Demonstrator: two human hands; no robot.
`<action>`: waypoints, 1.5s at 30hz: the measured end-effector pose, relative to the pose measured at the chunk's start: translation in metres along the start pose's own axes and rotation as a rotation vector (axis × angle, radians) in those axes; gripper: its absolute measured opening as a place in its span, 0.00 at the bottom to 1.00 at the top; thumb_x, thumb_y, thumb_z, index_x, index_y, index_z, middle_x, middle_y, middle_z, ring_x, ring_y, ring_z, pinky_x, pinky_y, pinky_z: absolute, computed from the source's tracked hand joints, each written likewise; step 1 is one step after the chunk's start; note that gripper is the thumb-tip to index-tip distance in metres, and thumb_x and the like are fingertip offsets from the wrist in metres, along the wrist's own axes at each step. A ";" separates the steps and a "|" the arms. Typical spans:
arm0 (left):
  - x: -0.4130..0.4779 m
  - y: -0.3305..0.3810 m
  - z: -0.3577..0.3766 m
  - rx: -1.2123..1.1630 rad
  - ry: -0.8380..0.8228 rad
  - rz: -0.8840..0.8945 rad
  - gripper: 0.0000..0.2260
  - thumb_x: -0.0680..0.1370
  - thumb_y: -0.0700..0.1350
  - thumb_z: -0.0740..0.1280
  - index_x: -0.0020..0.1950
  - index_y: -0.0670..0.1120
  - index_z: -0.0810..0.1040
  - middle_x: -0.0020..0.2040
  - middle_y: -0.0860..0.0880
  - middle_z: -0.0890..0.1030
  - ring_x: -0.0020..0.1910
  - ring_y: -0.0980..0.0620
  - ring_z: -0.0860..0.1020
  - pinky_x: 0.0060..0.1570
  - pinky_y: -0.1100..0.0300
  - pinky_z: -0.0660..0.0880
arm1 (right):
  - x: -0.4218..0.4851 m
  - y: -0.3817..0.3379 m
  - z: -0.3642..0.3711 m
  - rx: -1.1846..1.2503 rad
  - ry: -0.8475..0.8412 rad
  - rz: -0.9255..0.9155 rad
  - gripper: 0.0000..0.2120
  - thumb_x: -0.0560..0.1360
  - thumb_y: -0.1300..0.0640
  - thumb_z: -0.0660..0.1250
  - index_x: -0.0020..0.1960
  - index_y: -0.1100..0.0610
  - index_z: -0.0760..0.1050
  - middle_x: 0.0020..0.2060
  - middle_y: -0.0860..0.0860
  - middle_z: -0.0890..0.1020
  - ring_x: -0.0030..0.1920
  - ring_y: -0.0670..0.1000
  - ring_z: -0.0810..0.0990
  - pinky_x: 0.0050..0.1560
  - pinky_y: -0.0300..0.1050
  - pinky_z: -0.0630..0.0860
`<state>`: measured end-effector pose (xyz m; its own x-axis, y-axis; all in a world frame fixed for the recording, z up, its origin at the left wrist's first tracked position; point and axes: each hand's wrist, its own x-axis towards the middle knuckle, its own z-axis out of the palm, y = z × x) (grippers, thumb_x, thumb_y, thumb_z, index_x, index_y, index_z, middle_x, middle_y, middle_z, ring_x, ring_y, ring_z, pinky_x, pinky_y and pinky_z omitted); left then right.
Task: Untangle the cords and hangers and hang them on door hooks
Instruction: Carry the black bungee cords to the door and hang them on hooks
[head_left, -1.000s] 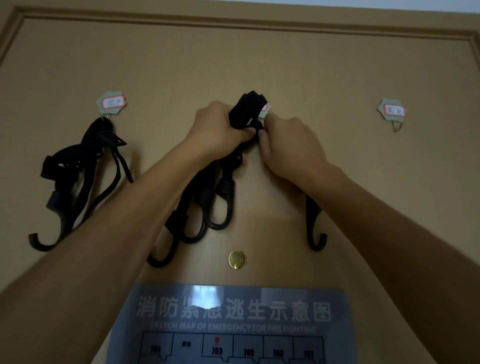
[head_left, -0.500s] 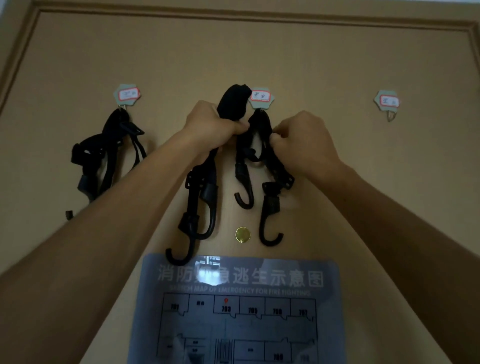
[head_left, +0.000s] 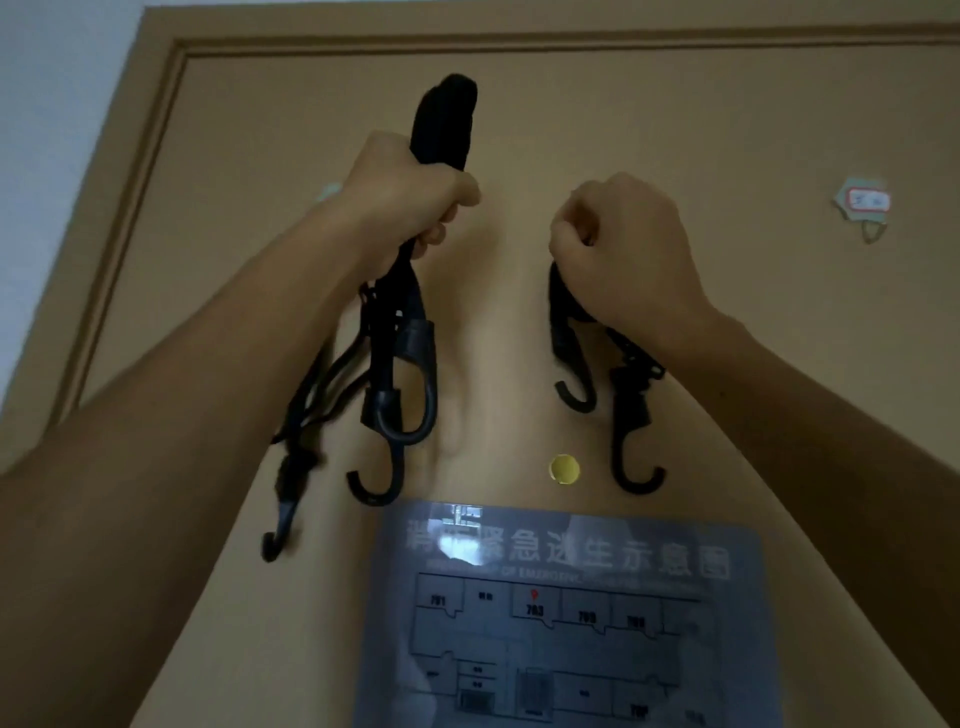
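Left hand (head_left: 410, 202) grips cord bundle (head_left: 400, 343), held up before door (head_left: 675, 104), unhung. Right hand (head_left: 623, 249) curled round top of second cord (head_left: 628, 405) at mid-door; its hook hidden. Judgement: partway; bundle destined for right door hook (head_left: 874, 231).

Sign: a grey, see-through evacuation plaque (head_left: 569, 639) is fixed to the door (head_left: 701, 114), and nearly all the writing is on it.
Heading: big Chinese characters run across the plaque's top; 紧急逃生示意图 reads, but glare wipes out the leftmost ones.
English line: small capitals sit just under that heading; "OF EMERGENC" comes through, the rest is a blur.
Room numbers: along the top row of the plaque's floor plan, 701 at the left, then 703; further right the numbers begin 70, last digits unclear.
Marker: a red pin sits right above 703.
Tag: up and right of the plaque, a paper tag (head_left: 866, 200) sits on a door hook (head_left: 874, 232); there is handwriting in its red-edged box, and it can't be read.
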<state>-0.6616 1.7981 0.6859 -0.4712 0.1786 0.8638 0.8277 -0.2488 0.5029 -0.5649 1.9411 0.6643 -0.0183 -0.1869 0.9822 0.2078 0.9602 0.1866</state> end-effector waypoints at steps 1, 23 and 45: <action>0.002 -0.004 -0.013 0.034 0.013 0.001 0.07 0.72 0.41 0.70 0.40 0.44 0.72 0.30 0.49 0.71 0.19 0.57 0.66 0.20 0.69 0.63 | 0.001 -0.011 0.007 0.038 -0.018 -0.005 0.11 0.74 0.58 0.58 0.44 0.61 0.79 0.42 0.56 0.80 0.44 0.54 0.77 0.43 0.46 0.73; 0.061 -0.118 -0.116 0.314 -0.156 0.278 0.10 0.72 0.47 0.71 0.34 0.46 0.74 0.32 0.50 0.73 0.33 0.52 0.72 0.35 0.58 0.67 | 0.037 -0.108 0.137 0.099 -0.288 -0.029 0.12 0.79 0.57 0.60 0.53 0.62 0.79 0.49 0.57 0.82 0.51 0.56 0.78 0.47 0.44 0.70; 0.080 -0.119 -0.109 0.173 -0.021 0.271 0.02 0.73 0.43 0.69 0.44 0.49 0.77 0.38 0.51 0.77 0.42 0.51 0.76 0.38 0.62 0.70 | 0.057 -0.114 0.151 0.262 -0.137 -0.005 0.12 0.78 0.58 0.60 0.58 0.56 0.79 0.53 0.51 0.82 0.52 0.49 0.79 0.46 0.35 0.69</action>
<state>-0.8312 1.7385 0.6982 -0.2218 0.1477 0.9638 0.9625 -0.1250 0.2406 -0.7375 1.8525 0.7025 -0.1544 -0.1789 0.9717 -0.0520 0.9836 0.1728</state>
